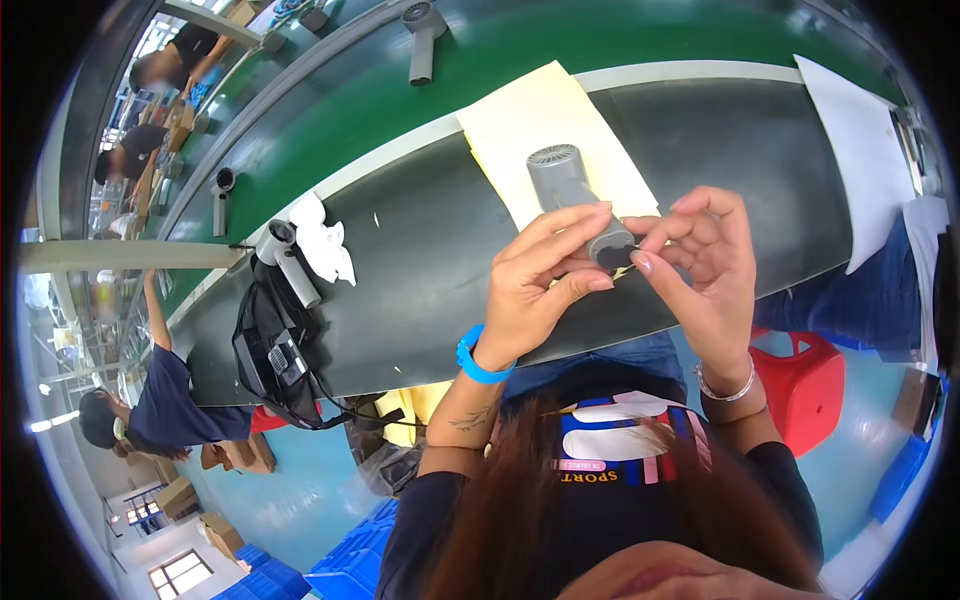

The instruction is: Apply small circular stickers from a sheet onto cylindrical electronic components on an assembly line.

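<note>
A grey hair dryer [560, 180] is tilted over the yellow sheets, its grilled round head pointing away and its handle end turned toward me. My left hand [530, 285] is closed around the handle, thumb below and fingers above. At the dark end of the handle, the thumb and index finger of my right hand [708, 275] pinch together. Whatever small thing lies between those fingertips is too small to name. The other right fingers are curled loosely. Yellow sheets [500, 115] lie beneath the dryer on the dark worktop [420, 310].
On the left of the worktop are a black bag [258, 345], another grey dryer [292, 270] and crumpled white tissue [322, 245]. More dryers stand on the green conveyor belt [340, 130] beyond. A red stool [815, 395] is at right. Other people sit along the left side.
</note>
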Demonstrator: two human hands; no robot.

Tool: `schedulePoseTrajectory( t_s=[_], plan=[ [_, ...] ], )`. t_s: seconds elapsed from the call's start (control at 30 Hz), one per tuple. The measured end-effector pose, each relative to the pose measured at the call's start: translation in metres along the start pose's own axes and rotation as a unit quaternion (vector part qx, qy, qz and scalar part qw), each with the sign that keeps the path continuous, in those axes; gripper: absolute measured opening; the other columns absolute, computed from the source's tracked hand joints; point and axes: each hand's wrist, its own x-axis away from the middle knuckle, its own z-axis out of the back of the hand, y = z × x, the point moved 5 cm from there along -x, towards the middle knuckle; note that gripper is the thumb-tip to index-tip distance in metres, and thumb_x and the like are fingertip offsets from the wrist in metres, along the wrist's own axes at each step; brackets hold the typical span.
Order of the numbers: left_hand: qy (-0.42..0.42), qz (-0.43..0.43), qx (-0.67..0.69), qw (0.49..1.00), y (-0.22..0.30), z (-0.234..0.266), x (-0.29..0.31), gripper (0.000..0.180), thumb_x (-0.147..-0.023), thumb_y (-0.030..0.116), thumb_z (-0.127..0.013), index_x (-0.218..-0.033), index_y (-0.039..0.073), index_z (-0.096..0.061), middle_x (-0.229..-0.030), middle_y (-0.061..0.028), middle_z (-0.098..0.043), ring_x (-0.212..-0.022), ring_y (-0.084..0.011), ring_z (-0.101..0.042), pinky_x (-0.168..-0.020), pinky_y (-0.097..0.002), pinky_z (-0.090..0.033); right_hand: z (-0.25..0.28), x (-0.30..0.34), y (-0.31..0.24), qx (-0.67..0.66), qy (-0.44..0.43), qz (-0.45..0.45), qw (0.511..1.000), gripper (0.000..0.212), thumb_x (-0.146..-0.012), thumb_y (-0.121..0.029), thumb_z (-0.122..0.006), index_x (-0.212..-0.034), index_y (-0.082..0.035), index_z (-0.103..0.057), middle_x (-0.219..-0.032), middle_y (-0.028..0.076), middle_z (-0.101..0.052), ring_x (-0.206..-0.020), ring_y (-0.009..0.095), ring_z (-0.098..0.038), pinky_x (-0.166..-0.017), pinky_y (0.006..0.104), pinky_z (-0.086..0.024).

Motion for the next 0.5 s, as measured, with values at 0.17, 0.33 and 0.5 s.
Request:
schedulePoseTrajectory(
  t_s=[0.17,0.33,0.5],
  plan=[
    [-0.005,0.008,-0.002,1.0,-0.0027,-0.0024,-0.0036,0.044,-0.081,-0.004,-0.068,-0.123,-0.002,-0.058,-0.128,-0.0181,-0.052,-0.101,-0.0205,-0.061,-0.08,-0.0292,-0.059,0.0025,-0.0028,-0.0005,0.017,0.008,-0.005,1.0,0.043,-0.081,0.01,-0.063,-0.115,-0.004,-0.039,-0.088,0.008,-0.063,-0.103,0.02,-0.063,-0.08,0.0244,-0.05],
    [-0.008,0.01,-0.015,1.0,-0.003,-0.0032,-0.0059,0.041,-0.083,-0.003,-0.066,-0.123,-0.002,-0.059,-0.128,-0.0177,-0.052,-0.101,-0.0214,-0.061,-0.08,-0.0304,-0.059,0.0031,-0.0042,-0.0022,0.021,0.012,-0.003,1.0,0.042,-0.081,0.009,-0.063,-0.114,-0.004,-0.039,-0.088,0.008,-0.062,-0.101,0.019,-0.063,-0.079,0.025,-0.051],
    [-0.01,0.008,-0.017,1.0,-0.0029,-0.0036,-0.0062,0.038,-0.084,-0.002,-0.065,-0.122,-0.002,-0.059,-0.127,-0.0173,-0.052,-0.1,-0.0209,-0.061,-0.082,-0.0336,-0.06,0.004,-0.004,-0.0015,0.022,0.017,-0.003,1.0,0.041,-0.082,0.009,-0.063,-0.112,-0.004,-0.039,-0.087,0.007,-0.061,-0.1,0.018,-0.063,-0.079,0.0257,-0.053]
  ],
)
